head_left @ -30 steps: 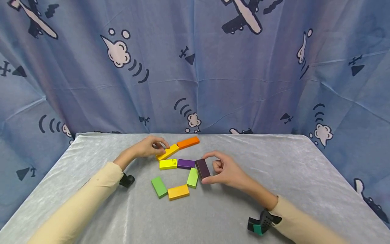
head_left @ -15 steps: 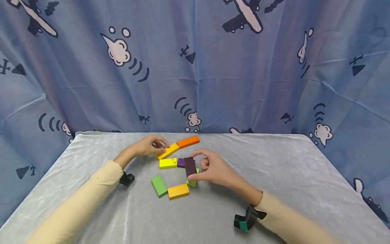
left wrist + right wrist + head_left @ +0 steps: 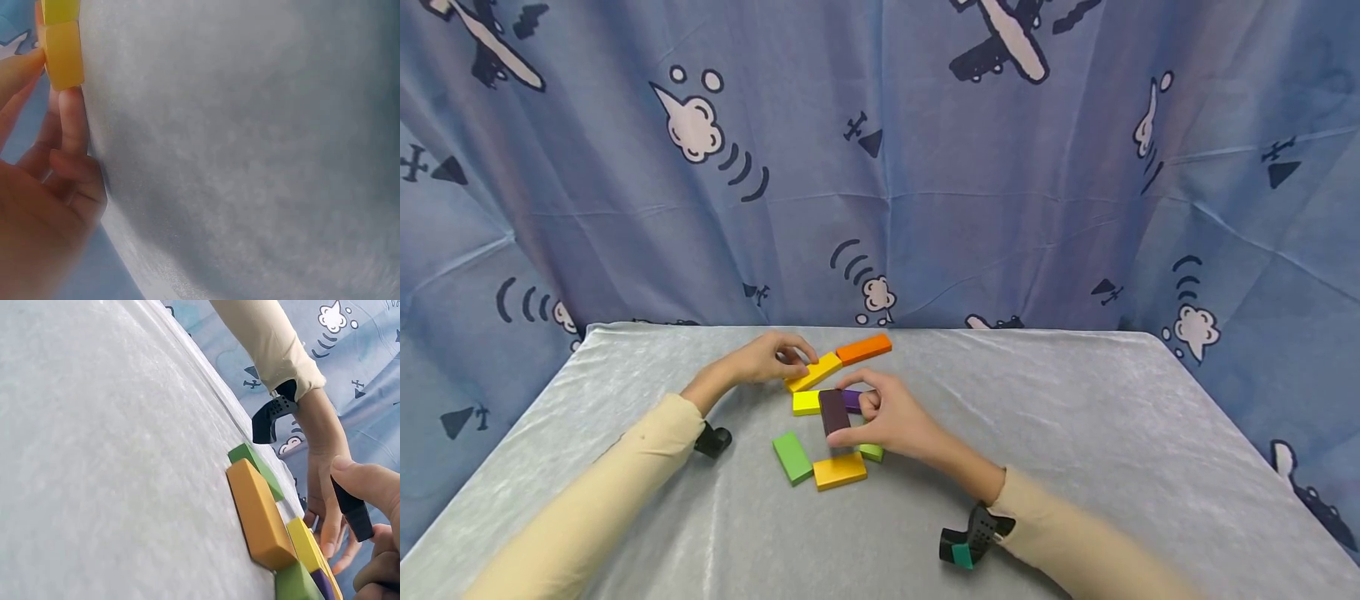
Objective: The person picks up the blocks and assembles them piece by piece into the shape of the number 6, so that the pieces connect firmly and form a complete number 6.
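Observation:
My right hand (image 3: 895, 421) pinches a dark brown block (image 3: 833, 412) between thumb and curled fingers, held above the other blocks; in the right wrist view this dark block (image 3: 352, 515) hangs clear of the cloth. Farther back, my left hand (image 3: 767, 360) has thumb and fingertips on the sides of a yellow-orange block (image 3: 820, 369), which lies on the cloth. An orange block (image 3: 864, 349) meets its far right end. Below the dark block are a bright yellow block (image 3: 806, 403) and a purple block (image 3: 853, 402), both partly covered.
A green block (image 3: 793, 458) and an amber block (image 3: 840, 472) touch near the front. Beside them a light green block (image 3: 872, 452) is mostly hidden by the right hand. Grey cloth (image 3: 1075, 417) covers the table; a blue patterned curtain (image 3: 925, 167) hangs behind.
My right hand has carried the dark brown block leftward, from beside the purple block to over the yellow and purple ones. The left hand stays on the yellow-orange block.

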### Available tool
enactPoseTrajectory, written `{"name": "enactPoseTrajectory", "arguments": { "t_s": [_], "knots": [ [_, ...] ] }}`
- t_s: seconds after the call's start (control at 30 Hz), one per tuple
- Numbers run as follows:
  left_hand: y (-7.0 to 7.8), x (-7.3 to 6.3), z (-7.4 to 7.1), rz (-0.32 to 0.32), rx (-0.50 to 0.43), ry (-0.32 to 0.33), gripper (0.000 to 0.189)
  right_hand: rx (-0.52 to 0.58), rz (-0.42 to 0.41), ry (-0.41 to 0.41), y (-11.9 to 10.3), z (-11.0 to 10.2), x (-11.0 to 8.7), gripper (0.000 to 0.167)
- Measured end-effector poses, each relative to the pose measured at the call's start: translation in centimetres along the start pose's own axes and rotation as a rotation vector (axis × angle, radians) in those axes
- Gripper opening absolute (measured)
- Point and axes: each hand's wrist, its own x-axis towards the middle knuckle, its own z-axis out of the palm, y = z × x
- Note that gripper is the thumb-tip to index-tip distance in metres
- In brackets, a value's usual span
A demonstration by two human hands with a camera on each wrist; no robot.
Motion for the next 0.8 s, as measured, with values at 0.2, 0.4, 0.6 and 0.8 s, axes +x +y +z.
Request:
{"name": "enactPoseTrajectory", "arguments": {
  "t_s": [0.2,0.4,0.6,0.8],
  "knots": [
    [-0.3,0.0,0.0,0.019,-0.002,0.002,0.020,0.000,0.015,0.027,-0.1,1.4,0.7,0.059],
    [-0.3,-0.1,0.0,0.042,-0.010,0.002,0.020,0.021,0.006,0.030,0.0,2.6,1.5,0.061],
    [-0.2,-0.2,0.0,0.040,-0.003,0.003,0.021,0.017,0.006,0.037,-0.3,3.3,1.9,0.061],
    [0.0,-0.2,0.0,0.043,0.001,0.001,0.021,-0.023,0.043,0.055,-0.6,4.1,2.4,0.063]
  ]
}}
